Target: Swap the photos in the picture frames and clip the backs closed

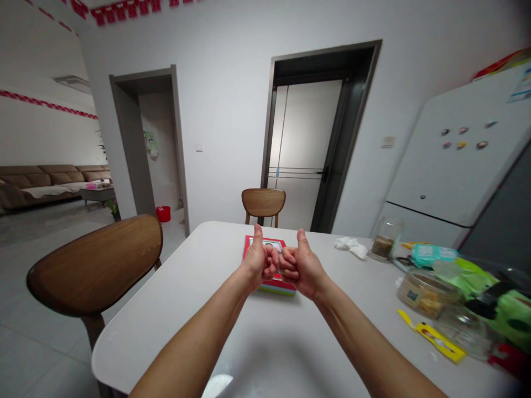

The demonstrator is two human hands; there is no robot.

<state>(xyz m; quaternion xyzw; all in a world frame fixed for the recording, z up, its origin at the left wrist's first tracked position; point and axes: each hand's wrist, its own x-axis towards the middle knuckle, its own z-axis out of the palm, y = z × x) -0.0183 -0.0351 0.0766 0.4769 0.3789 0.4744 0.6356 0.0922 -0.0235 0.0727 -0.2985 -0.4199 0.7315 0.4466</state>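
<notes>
Both my hands are held up in front of me over the white table, thumbs pointing upward. My left hand is curled into a fist, with nothing visible in it. Close beside it, my right hand makes the same closed shape, its knuckles near or against the left fingers; I cannot tell if they touch. Behind and below the fists lies a red box with a green lower edge and a picture on top. My hands hide much of its upper face.
On the right of the table are crumpled tissue, a glass jar, a teal packet, a clear tub of yellowish food and a yellow wrapper. Wooden chairs stand at the left and far side.
</notes>
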